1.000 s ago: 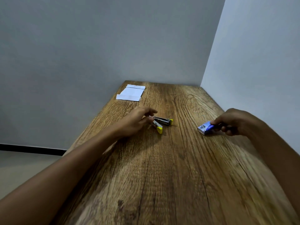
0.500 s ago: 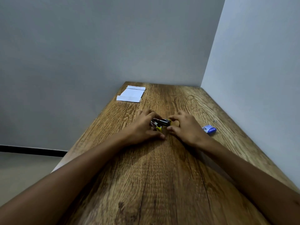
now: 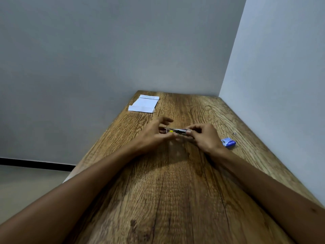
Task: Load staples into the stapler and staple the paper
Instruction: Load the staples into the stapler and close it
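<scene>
We find both hands working at the middle of the long wood-grain bench (image 3: 175,199). Between them sits the small dark metal stapler with yellow trim (image 3: 177,131), held just above or on the bench surface; we cannot tell which. The right hand (image 3: 204,137) holds the stapler's right end, its grip pressed together on the body between thumb and forefinger, apparently to steady the tool. The left hand (image 3: 154,134) meets the stapler's left end, where the yellow part shows. Its thumb and lower fingers close in at that end while the upper fingers are spread loosely above. Whether this grip actually pinches a part of the stapler, or a strip of staples, is too small and blurred for us to tell.

At 3 o'clock from the stapler, near the right wrist, the small blue staple box (image 3: 228,142) lies on the bench, untouched but within easy reach. A tiny speck lies beyond it toward the wall; we cannot identify it. At 11 o'clock, well apart from the hands, the white folded paper (image 3: 144,104) rests by the bench's far left edge, clear of the loading work.

We judge the loading step to be in hand, with stapling of the paper not yet begun.
</scene>
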